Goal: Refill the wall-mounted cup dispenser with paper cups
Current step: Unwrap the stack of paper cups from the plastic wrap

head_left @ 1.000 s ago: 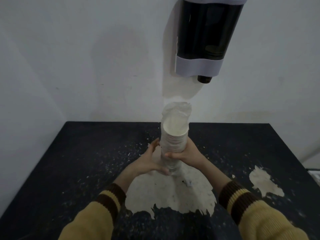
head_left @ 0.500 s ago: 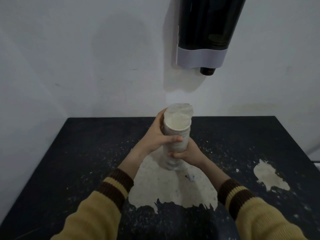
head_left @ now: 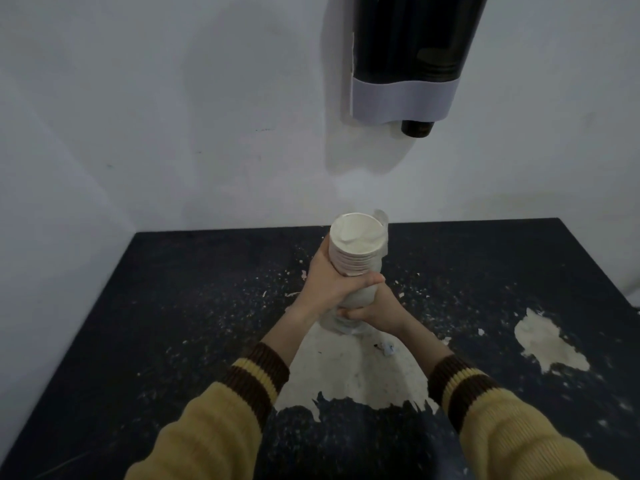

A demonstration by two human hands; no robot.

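Nearest the camera, two mustard-yellow sleeves [head_left: 214, 438] with brown-striped cuffs are reaching forward over a black surface [head_left: 121, 341] whose coating is flaking away in pale patches, the largest lying beneath the forearms. The right hand [head_left: 379, 315] is curling its fingers round the lower part of a stack of paper cups [head_left: 356, 252], squeezing the clear plastic wrap [head_left: 346, 327] that is bunching around the base. Just above and touching it, the left hand [head_left: 327, 285] is wrapping round the middle of the stack from the left, its thumb lying across the front. The stack is standing nearly upright, open mouth up, over the middle of the surface; whether its base is resting there cannot be told. Several upper rims are showing bare, and a flap of wrap is sticking up behind the top cup. Beyond, a white wall [head_left: 173, 116] is rising from the surface's back edge. High on it the cup dispenser [head_left: 408, 57] is hanging, up and right of the stack and well apart from it: a dark tube with a pale band at its bottom and a small dark knob [head_left: 417, 128] below.
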